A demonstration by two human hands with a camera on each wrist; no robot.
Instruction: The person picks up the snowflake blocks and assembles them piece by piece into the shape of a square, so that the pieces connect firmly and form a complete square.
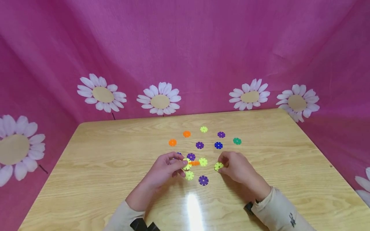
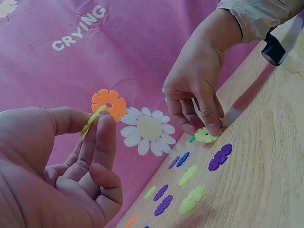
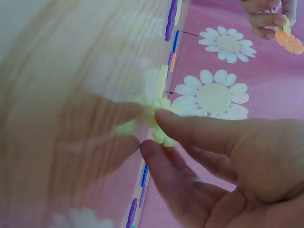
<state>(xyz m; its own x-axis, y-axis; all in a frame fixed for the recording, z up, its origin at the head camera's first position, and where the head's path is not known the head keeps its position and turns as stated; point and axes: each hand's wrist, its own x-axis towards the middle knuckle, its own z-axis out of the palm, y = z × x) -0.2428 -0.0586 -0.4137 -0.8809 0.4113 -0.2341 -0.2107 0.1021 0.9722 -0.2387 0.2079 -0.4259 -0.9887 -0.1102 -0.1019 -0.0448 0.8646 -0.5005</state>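
My left hand (image 1: 167, 168) pinches a yellow notched disc (image 2: 93, 120) between thumb and fingers, above the table. An orange notched disc (image 2: 109, 105) is joined to it at an angle, sticking out toward the right; in the head view it shows nearly edge-on. To the right, my right hand (image 1: 238, 165) pinches another yellow notched disc (image 1: 218, 166) by its edge, low at the tabletop. In the right wrist view the thumb and index finger (image 3: 156, 156) are at this disc's near side. Between the hands lie a loose yellow disc (image 1: 203, 161) and a purple disc (image 1: 203, 180).
Several more flat notched discs lie on the wooden table (image 1: 115, 170) beyond the hands, among them orange (image 1: 172, 142), blue (image 1: 218, 145), purple (image 1: 199, 145) and green (image 1: 237, 141). A pink curtain (image 1: 196, 57) with white daisies hangs behind the table's far edge.
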